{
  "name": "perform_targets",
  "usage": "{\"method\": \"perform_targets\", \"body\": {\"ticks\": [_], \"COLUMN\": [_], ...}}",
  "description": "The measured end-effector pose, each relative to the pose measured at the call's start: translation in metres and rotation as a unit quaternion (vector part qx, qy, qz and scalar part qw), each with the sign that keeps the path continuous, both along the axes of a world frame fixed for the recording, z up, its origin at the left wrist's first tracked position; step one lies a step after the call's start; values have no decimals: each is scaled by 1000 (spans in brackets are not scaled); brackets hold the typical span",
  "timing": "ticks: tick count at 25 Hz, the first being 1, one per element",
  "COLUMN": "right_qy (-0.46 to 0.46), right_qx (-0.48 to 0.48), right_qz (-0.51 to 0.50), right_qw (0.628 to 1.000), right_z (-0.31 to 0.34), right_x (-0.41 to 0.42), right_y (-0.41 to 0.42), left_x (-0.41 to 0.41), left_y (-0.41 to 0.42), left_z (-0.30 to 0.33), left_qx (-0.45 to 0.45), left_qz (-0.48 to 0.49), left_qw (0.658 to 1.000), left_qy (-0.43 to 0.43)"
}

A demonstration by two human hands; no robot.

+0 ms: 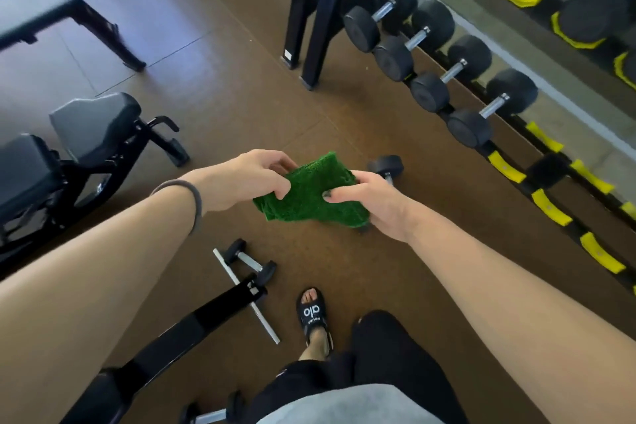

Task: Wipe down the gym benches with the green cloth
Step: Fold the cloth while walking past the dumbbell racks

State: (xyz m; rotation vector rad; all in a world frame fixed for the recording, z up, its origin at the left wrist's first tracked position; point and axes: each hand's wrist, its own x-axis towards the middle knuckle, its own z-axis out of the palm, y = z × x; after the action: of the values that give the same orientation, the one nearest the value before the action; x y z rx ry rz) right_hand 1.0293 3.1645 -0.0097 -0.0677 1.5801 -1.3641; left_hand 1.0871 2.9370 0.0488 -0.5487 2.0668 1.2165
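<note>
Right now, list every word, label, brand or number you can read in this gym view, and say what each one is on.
"alo" in white letters: on the strap of the black slide sandal.
A smaller white word under it on the same strap: too blurred to read.
White sticker at the foot of the black rack leg: too small to read.
Green cloth, dumbbells on the rack and yellow rack cradles: no readable text.

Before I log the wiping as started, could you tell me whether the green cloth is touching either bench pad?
Apart. The head view shows the green cloth held in mid-air between the left hand and right hand, with brown floor between it and the bench pads.
</note>
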Motion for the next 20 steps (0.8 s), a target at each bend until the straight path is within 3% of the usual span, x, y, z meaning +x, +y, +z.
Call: {"method": "perform_targets", "body": {"ticks": [3, 11, 16, 20], "right_qy": [-30, -66, -85, -73], "right_qx": [-22, -30, -36, -18], "right_qz": [5, 26, 41, 63], "right_qw": [999, 997, 995, 995], "right_z": [1, 0, -1, -10], "right_x": [-39, -157, -218, -259], "right_y": [-28, -114, -182, -254], "left_x": [-33, -115, -158, -195], "left_y": [-30, -91, -149, -214], "left_z": [-5, -5, -20, -37], "left_qx": [42, 14, 40, 60], "left_qz": [57, 197, 354, 322], "left_qw": [997, 980, 934, 945], "left_qy": [-16, 4, 28, -10]}}
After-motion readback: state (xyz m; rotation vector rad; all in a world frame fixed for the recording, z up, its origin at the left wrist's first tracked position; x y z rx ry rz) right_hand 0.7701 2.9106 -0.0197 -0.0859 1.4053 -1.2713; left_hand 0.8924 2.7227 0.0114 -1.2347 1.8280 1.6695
